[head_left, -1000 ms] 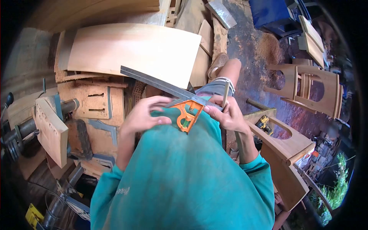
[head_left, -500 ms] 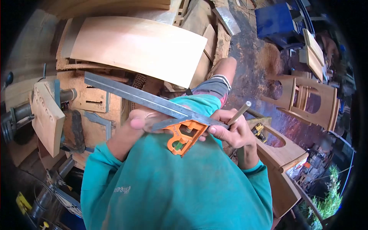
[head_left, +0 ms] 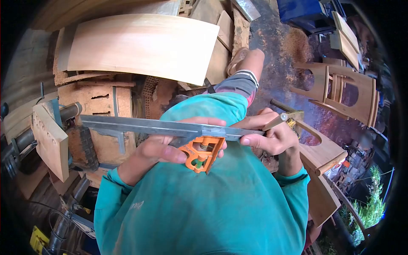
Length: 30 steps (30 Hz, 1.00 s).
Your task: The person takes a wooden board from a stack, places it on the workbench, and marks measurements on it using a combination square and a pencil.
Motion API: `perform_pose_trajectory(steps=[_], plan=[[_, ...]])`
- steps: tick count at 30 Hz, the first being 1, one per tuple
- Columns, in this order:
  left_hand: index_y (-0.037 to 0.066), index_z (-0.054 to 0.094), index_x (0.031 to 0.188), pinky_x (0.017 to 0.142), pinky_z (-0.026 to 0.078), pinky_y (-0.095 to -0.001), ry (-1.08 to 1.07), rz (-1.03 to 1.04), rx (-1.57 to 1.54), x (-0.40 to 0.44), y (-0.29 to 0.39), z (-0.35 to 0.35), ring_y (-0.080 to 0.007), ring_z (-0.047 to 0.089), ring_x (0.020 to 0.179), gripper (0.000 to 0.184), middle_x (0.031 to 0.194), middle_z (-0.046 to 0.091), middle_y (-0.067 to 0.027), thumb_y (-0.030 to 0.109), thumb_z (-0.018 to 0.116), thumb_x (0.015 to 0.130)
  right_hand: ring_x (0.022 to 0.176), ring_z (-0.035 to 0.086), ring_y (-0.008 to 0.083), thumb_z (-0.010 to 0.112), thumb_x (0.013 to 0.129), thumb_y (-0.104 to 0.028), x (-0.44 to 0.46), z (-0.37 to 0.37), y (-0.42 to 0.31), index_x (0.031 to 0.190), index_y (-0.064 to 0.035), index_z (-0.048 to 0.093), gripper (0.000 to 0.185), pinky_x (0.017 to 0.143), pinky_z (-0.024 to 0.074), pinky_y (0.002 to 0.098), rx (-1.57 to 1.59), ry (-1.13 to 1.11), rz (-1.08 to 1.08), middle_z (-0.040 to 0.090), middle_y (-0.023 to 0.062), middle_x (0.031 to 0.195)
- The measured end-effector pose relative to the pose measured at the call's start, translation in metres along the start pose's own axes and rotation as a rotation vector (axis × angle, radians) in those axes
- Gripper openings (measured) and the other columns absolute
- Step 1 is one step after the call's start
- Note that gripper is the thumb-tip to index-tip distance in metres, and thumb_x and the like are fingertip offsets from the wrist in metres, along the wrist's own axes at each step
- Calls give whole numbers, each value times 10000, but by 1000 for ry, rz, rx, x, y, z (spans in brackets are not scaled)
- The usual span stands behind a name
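A combination square (head_left: 140, 125) with a steel blade and an orange head is held nearly level in front of my chest. My left hand (head_left: 159, 149) is closed around the head, its thumb on the orange frame and its fingers behind the blade. My right hand (head_left: 278, 138) pinches the blade's short right end between thumb and fingers. A pencil (head_left: 275, 122) sticks out from that same hand, its blunt end facing up. A green vial shows within the orange head.
A broad pale wooden board (head_left: 144, 46) lies on the bench ahead. To the left stands a clamped block with holes (head_left: 50, 138). Wooden furniture frames (head_left: 335, 89) rest on the right, near a blue box (head_left: 299, 10). Sawdust covers parts of the floor.
The square has turned from a slant to nearly level. My left hand has shifted from under the blade onto the orange head, its thumb now pressing there. My right hand keeps the blade end and pencil.
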State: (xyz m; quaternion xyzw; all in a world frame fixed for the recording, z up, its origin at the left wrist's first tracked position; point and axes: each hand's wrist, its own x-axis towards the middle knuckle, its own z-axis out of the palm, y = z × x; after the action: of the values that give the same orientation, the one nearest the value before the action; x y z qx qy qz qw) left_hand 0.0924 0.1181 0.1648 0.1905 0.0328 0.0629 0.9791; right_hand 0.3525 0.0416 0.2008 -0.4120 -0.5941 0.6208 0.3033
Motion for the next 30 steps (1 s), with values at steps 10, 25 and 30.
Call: perform_pose_trajectory(steps=[10, 25, 30], plan=[[-89, 226, 1413, 970, 419, -428, 41, 58, -61, 5, 1, 2, -322, 556, 1098, 862, 1234, 499, -251, 157, 647, 702, 712, 658, 193, 635, 863, -193, -22, -21, -6, 1095, 63, 639, 346, 652, 508, 307, -34, 14, 126, 681, 172, 821], [-86, 227, 1412, 978, 423, -459, 82, 115, -32, -7, 13, 2, -360, 559, 1102, 832, 1243, 491, -281, 147, 641, 728, 487, 570, 157, 682, 835, -230, -38, -38, 0, 1030, 56, 664, 347, 436, 388, 287, -88, 63, 31, 640, 137, 663], [-68, 243, 1414, 967, 433, -469, 120, 116, -64, -9, 17, 2, -365, 567, 1090, 830, 1225, 505, -287, 145, 651, 723, 495, 577, 184, 685, 825, -241, -46, -42, 7, 973, 65, 666, 340, 453, 401, 302, 7, 98, 85, 630, 132, 649]])
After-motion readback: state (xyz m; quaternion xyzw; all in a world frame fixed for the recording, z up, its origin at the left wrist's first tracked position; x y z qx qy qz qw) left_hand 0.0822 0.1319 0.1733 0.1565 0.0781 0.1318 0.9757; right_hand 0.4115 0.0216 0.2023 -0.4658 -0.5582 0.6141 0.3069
